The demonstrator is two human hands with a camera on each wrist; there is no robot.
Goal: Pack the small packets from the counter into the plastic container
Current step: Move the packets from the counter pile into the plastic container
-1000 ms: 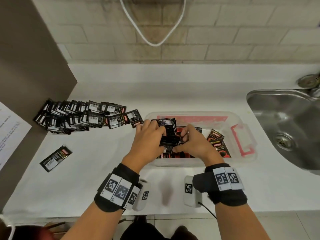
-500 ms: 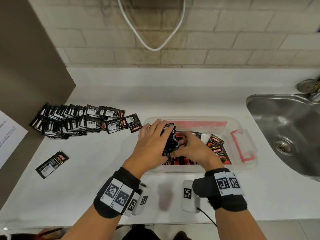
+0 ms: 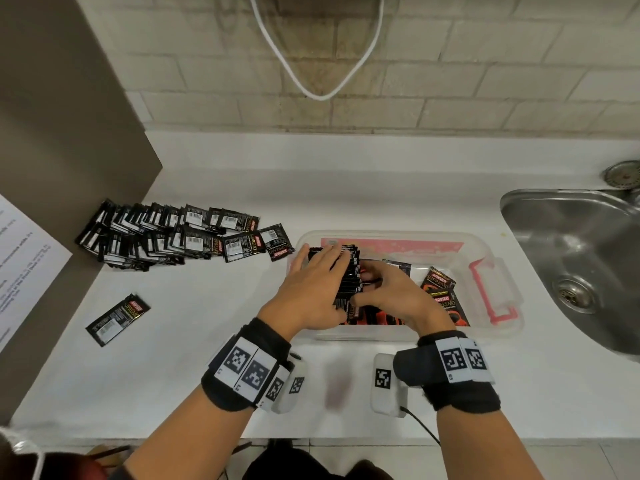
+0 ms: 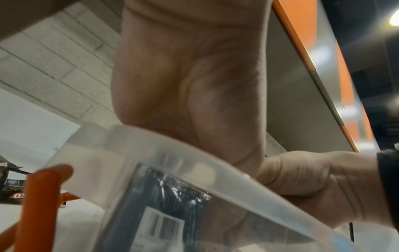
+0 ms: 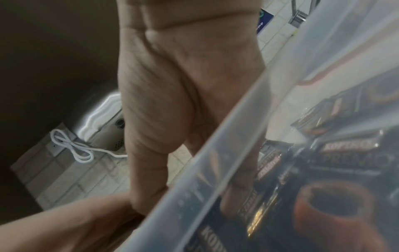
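Pressing a stack of packets (image 3: 348, 278) inside the plastic container (image 3: 485, 251) with left hand (image 3: 311, 289) fingers flat, right hand (image 3: 388, 292) curled against its other side. Heaped at 10 o'clock: remaining packets (image 3: 166, 233); lying at 9 o'clock: 1 loose packet (image 3: 117, 318).

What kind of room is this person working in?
Most likely a kitchen or pantry corner: a white counter with a steel sink set into it, a brick wall behind, and coffee packets being packed into a container.
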